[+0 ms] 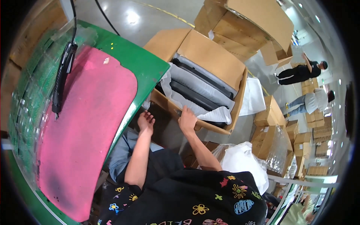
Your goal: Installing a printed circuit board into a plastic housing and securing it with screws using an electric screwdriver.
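An open cardboard box point(210, 48) stands ahead of me, to the right of the green table point(146, 62). Inside it lie long black parts point(189, 93) with white foam wrap point(195, 80) around and between them. My right hand point(187, 120) is closed on the box's near edge, its thumb side up by the wrap. To its left, my left hand point(146, 122) hangs beside the table edge, palm partly up. Its fingers are loosely bent and apart, with nothing in them.
On the table lie a pink mat point(93, 120), a corded black electric screwdriver point(63, 75) and clear plastic trays point(30, 108). White plastic bags point(243, 161) and cardboard boxes point(268, 112) are to the right. A larger box point(240, 26) stands behind. Two people point(303, 71) stand far right.
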The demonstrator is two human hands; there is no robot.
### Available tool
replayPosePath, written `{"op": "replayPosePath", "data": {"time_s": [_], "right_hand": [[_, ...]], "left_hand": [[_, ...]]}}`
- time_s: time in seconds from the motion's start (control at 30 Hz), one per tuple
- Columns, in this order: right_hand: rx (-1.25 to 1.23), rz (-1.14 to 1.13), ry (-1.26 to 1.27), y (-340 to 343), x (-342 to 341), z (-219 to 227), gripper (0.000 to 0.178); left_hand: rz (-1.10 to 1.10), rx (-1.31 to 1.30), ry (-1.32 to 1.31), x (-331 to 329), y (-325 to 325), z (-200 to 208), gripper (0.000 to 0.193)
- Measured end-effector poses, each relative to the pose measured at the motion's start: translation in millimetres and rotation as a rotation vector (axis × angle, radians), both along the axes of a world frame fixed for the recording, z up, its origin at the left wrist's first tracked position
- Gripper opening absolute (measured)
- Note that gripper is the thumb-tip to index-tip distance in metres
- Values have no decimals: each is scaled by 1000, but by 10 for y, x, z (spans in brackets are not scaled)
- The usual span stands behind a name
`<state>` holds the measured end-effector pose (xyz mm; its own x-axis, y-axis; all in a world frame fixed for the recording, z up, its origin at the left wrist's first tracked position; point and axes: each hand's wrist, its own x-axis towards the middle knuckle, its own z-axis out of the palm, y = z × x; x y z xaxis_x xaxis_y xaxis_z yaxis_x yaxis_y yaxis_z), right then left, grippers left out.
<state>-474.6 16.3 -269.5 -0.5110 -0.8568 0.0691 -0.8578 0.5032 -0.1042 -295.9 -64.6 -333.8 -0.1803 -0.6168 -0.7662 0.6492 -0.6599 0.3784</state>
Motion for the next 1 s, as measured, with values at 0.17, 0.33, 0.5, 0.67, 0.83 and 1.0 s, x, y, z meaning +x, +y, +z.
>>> {"op": "replayPosePath", "data": {"time_s": [0.17,0.33,0.5,0.67,0.83,1.0], "right_hand": [[63,111,-95,-84,-178,187,26],[-357,175,-781,-128,170,488,34],[-322,635,-1537,-47,944,1250,50],[-42,767,-1785,55,1473,1774,93],[-26,1084,-1666,59,1718,2019,105],[-253,1340,-1371,-304,1824,2205,49]], "left_hand": [[-32,21,-5,268,-18,27,14],[-627,-547,-186,392,157,890,32],[-450,-928,-98,621,636,1803,23],[-275,-926,8,1104,1020,2335,18],[83,-1059,-483,2165,1585,3124,21],[951,-586,-1800,3564,2086,3237,20]]}}
